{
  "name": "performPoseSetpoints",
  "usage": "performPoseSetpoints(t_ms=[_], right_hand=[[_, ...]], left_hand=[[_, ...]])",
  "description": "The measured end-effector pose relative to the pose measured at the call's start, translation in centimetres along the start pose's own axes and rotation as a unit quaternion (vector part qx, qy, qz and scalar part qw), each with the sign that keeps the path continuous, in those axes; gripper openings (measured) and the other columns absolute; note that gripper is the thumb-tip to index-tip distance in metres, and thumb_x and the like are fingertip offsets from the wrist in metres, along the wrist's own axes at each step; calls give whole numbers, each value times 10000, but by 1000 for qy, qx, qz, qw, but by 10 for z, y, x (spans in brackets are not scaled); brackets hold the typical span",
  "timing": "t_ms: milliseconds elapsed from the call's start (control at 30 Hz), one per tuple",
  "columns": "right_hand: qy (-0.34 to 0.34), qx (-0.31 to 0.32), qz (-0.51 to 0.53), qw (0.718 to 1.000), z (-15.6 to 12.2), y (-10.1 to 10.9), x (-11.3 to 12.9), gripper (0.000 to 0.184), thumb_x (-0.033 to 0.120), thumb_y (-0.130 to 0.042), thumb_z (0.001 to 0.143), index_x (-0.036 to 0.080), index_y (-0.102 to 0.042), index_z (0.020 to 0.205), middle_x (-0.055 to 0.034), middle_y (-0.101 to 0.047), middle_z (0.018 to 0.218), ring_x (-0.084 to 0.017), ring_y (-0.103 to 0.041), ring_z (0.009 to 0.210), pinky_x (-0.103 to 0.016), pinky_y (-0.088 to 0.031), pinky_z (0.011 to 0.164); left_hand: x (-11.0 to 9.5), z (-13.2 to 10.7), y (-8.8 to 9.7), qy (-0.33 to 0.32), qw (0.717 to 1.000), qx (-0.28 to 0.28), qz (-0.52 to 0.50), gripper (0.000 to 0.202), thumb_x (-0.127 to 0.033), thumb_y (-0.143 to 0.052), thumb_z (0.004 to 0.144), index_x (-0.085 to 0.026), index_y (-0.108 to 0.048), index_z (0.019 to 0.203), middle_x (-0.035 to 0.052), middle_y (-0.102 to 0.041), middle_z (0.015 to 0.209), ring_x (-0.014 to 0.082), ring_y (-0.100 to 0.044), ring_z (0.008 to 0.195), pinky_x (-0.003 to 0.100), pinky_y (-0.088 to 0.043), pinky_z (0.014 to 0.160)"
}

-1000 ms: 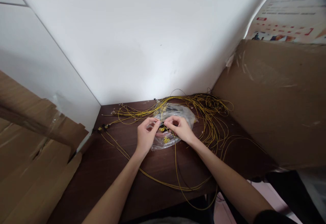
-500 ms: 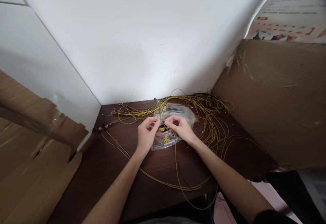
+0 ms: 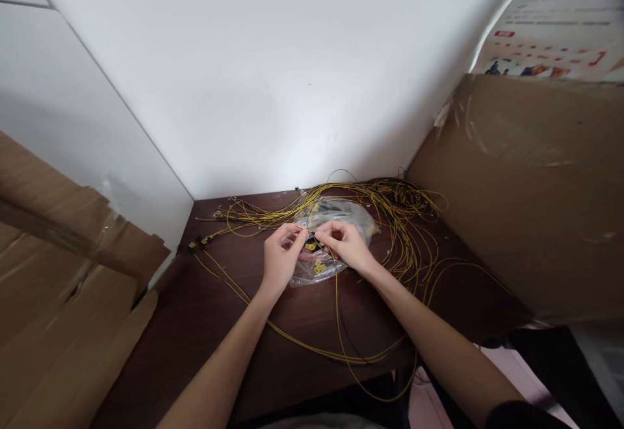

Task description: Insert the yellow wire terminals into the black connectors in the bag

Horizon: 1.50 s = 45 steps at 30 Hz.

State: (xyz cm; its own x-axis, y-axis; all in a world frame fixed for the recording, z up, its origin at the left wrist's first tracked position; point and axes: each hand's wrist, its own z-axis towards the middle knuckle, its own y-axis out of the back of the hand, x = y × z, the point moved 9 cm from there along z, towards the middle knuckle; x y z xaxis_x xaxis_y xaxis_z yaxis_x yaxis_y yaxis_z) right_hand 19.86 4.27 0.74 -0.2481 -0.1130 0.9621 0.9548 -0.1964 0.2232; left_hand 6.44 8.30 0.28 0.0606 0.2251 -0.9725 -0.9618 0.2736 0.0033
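Note:
My left hand (image 3: 284, 251) and my right hand (image 3: 344, 244) face each other above a clear plastic bag (image 3: 358, 221), their fingertips pinched a short gap apart. Between them runs a thin wire end; how it sits in the fingers is too small to make out. From my right hand a yellow wire (image 3: 337, 312) hangs down in a loop past the table's front edge. Yellow connector pieces (image 3: 318, 267) show in the bag beneath my hands.
A bundle of yellow and black wires (image 3: 394, 198) spreads along the back and right of the dark table (image 3: 205, 338). Wires with black-and-yellow connectors (image 3: 192, 247) lie at the left. Cardboard (image 3: 511, 188) stands at the right, more cardboard (image 3: 58, 312) at the left, a white panel (image 3: 292, 78) behind.

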Motion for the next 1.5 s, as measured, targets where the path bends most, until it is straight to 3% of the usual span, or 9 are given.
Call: performPoseSetpoints(t_ms=[167,367,733,967,1233,1500], right_hand=[[84,-22,-75,993,-1,3,13,185,317,-586,767,143,-640,734,-31,-612,709,-136,-533,678,-262,-410,649],[113,-11,-66,991,-3,1,21,132,284,-606,763,160,-649,763,-34,-607,751,-139,-546,721,-255,-419,645],[73,-11,-39,996,-2,1,14,164,316,-607,752,153,-620,732,-29,-605,728,-141,-545,705,-261,-419,649],[47,-3,29,998,-1,-1,9,197,353,-627,722,157,-608,728,-4,-571,655,-120,-511,618,-244,-407,583],[10,18,83,996,0,-5,7,217,380,-638,704,171,-581,705,13,-546,605,-95,-458,500,-230,-378,481],[-3,30,104,994,-1,-8,3,250,399,-645,695,159,-577,717,-6,-594,627,-101,-516,520,-225,-404,481]], left_hand=[[1,-1,-3,6,1000,14,-8,199,-318,-660,687,-131,-616,736,24,-607,727,122,-581,623,201,-527,473],[7,-4,-12,44,996,52,-54,221,-337,-667,674,-134,-623,750,22,-585,749,136,-582,632,292,-579,509],[7,-4,-12,40,996,58,-54,209,-331,-663,682,-137,-617,742,18,-578,758,126,-573,630,284,-584,509],[0,-4,-12,30,998,50,-31,205,-327,-661,682,-136,-612,739,11,-582,753,90,-536,575,223,-558,477],[3,-4,-12,35,997,52,-43,213,-332,-661,682,-140,-607,756,20,-584,774,116,-572,625,241,-565,494],[-4,-4,-10,18,998,39,-42,214,-327,-655,690,-140,-606,780,30,-622,760,142,-606,673,228,-544,506]])
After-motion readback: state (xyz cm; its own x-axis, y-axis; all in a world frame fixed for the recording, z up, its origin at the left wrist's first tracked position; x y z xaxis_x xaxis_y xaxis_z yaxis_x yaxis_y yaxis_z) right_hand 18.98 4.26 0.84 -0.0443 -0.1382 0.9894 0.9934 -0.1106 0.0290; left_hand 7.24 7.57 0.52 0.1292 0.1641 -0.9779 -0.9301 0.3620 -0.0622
